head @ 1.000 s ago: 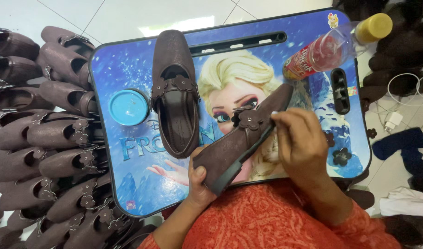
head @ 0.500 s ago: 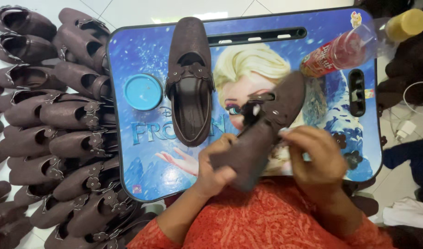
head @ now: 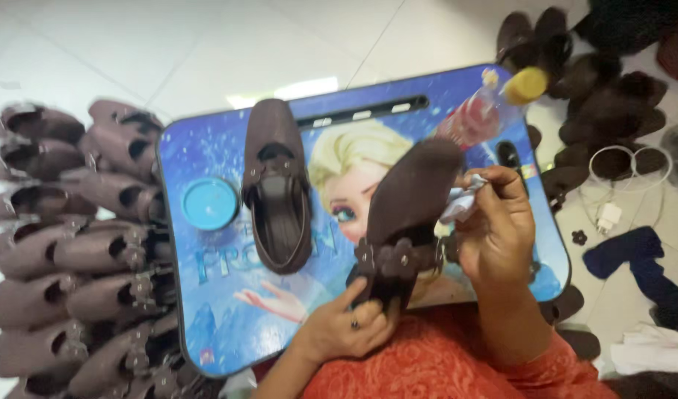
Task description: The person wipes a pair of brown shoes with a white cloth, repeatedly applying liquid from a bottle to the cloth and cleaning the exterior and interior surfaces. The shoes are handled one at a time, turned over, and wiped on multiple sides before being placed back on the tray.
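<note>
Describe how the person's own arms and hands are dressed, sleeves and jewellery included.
Both hands are bare, with no gloves. The left hand wears a dark ring on one finger. The right hand shows no ring that I can make out. Both forearms are uncovered; the garment below is orange-red with a fine lacy pattern.

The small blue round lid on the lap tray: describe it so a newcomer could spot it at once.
Start at the blue picture-printed lap tray on the white floor. On its left part, beside the brown shoe lying there, sits the round lid. It is the only flat turquoise disc; everything near it is a brown shoe.
</note>
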Demonstrator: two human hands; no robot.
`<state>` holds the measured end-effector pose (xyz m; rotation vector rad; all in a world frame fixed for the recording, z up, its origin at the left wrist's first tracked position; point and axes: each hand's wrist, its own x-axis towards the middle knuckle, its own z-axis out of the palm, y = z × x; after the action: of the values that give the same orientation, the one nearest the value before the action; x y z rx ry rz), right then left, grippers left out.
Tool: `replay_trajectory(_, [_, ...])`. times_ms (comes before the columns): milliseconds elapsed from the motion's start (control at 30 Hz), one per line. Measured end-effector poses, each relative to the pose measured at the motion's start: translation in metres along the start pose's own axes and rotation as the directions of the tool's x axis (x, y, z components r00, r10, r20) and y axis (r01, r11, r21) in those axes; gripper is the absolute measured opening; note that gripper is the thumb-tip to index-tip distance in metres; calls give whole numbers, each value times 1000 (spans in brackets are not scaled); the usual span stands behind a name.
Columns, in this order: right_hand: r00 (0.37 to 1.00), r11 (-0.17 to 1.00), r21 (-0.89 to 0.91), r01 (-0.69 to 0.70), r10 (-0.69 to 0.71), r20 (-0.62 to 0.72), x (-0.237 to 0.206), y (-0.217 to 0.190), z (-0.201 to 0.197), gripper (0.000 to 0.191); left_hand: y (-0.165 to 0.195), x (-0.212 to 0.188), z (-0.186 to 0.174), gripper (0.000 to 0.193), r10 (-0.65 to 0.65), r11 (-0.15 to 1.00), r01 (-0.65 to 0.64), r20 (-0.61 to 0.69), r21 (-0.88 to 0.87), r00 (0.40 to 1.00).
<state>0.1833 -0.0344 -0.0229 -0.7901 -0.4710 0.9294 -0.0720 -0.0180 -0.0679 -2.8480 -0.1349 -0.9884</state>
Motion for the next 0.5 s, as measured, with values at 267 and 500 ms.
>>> replay_trajectory(267, [950, 945, -135, 297, -278, 138, 3, -16, 38, 10, 3, -11, 3, 28, 53, 991, -49, -30, 122, 998])
replay_trajectory(500, [793, 618, -496, 610, -468, 391, 3, -30, 62, 11, 4, -13, 5, 28, 57, 994, -56, -9, 91, 998])
